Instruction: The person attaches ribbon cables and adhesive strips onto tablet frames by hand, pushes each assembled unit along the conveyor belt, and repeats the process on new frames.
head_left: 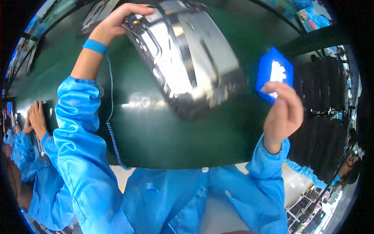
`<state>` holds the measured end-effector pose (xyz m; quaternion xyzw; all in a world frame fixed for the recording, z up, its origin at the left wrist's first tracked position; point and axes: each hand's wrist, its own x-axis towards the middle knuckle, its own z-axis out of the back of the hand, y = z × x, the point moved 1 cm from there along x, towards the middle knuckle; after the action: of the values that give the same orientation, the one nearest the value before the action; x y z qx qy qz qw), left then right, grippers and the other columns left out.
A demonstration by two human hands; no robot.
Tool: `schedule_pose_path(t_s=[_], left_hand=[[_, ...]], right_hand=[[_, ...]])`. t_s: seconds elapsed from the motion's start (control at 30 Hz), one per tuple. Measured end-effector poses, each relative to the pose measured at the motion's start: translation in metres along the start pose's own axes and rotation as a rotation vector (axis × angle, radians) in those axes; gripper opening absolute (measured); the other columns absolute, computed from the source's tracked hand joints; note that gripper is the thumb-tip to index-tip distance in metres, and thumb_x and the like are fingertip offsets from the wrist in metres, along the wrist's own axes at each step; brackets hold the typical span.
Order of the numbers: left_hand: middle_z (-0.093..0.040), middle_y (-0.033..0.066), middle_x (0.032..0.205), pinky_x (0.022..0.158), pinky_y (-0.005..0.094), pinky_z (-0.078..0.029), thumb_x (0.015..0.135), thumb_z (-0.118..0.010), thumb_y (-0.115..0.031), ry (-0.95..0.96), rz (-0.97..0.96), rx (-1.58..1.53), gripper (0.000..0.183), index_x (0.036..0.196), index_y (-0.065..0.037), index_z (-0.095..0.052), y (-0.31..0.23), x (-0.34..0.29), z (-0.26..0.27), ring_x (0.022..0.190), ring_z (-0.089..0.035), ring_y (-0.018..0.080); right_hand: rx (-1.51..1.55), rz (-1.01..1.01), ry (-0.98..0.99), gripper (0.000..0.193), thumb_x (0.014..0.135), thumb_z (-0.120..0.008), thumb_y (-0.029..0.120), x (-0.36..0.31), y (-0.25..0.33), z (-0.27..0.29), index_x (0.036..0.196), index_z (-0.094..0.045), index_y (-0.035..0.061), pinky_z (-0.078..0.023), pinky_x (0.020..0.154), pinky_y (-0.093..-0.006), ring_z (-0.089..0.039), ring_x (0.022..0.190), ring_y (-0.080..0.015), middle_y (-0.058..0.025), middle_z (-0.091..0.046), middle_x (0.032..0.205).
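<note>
My left hand (124, 24) grips the far left corner of a flat electronic assembly (187, 54), its thumb over the edge. The assembly has silver metal panels, dark cables and a black edge; it is tilted over the table and smeared by motion. At the right, my right hand (283, 115) is at the near edge of a blue bin (265, 74) with small white pieces (278, 72) in it. Its fingers are bent together; whether a white piece is between them I cannot make out.
A dark green table (140, 136) lies under everything. A blue coiled cord (113, 142) runs along it beside my left arm. Stacks of black flat parts (317, 85) stand right of the table. Co-workers' hands (37, 117) are at the left; another person (314, 17) is at the far right.
</note>
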<state>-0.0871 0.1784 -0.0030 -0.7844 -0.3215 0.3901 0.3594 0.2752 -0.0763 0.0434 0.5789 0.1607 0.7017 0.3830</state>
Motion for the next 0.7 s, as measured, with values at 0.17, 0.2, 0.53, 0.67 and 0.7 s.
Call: schedule_pose_path(t_s=[0.17, 0.2, 0.53, 0.67, 0.7], left_hand=[[-0.071, 0.0097, 0.093, 0.067, 0.0216, -0.058, 0.081, -0.071, -0.016, 0.402, 0.161, 0.412, 0.039, 0.113, 0.005, -0.062, 0.076, -0.001, -0.072, 0.075, -0.07, 0.0115], [-0.071, 0.0083, 0.089, 0.066, 0.0254, -0.057, 0.081, -0.071, -0.018, 0.408, 0.108, 0.497, 0.034, 0.108, 0.002, -0.065, 0.082, -0.005, -0.077, 0.074, -0.069, 0.0142], [-0.064, 0.0049, 0.07, 0.064, 0.0385, -0.048, 0.08, -0.071, -0.027, -0.139, -0.964, 1.593, 0.023, 0.089, -0.006, -0.071, 0.093, -0.09, -0.111, 0.069, -0.062, 0.0256], [-0.063, 0.0067, 0.089, 0.085, 0.0355, -0.038, 0.073, -0.075, -0.032, -0.023, -0.721, 1.598, 0.028, 0.089, -0.009, -0.07, 0.137, -0.124, -0.137, 0.091, -0.056, 0.0255], [-0.057, 0.0023, 0.082, 0.086, 0.0387, -0.035, 0.069, -0.079, -0.036, -0.096, -0.862, 1.489, 0.028, 0.082, -0.013, -0.069, 0.148, -0.121, -0.137, 0.087, -0.054, 0.0249]], right_hand=[[0.156, -0.156, 0.075, 0.019, 0.093, -0.05, 0.0, -0.014, -0.003, -0.02, 0.102, -0.065, -0.0066, -0.05, 0.086, -0.0323, -0.064, 0.094, -0.0238, -0.0193, -0.068, 0.102], [0.131, -0.139, 0.168, 0.018, 0.092, -0.051, -0.001, -0.015, -0.003, -0.024, 0.103, -0.065, -0.0066, -0.05, 0.086, -0.0331, -0.064, 0.094, -0.0243, -0.019, -0.068, 0.103], [-0.216, 0.124, 0.49, 0.026, 0.069, -0.062, -0.004, -0.015, 0.002, -0.04, 0.093, -0.071, 0.0027, -0.047, 0.088, -0.0406, -0.06, 0.099, -0.0344, -0.0125, -0.069, 0.101], [-0.374, 0.117, 0.588, 0.029, 0.066, -0.064, 0.0, -0.025, 0.003, -0.05, 0.092, -0.072, 0.0093, -0.044, 0.092, -0.041, -0.053, 0.11, -0.0359, -0.0099, -0.067, 0.108], [-0.376, 0.109, 0.589, 0.029, 0.066, -0.064, 0.0, -0.027, 0.001, -0.051, 0.092, -0.072, 0.0093, -0.044, 0.092, -0.041, -0.053, 0.11, -0.0359, -0.0099, -0.067, 0.108]])
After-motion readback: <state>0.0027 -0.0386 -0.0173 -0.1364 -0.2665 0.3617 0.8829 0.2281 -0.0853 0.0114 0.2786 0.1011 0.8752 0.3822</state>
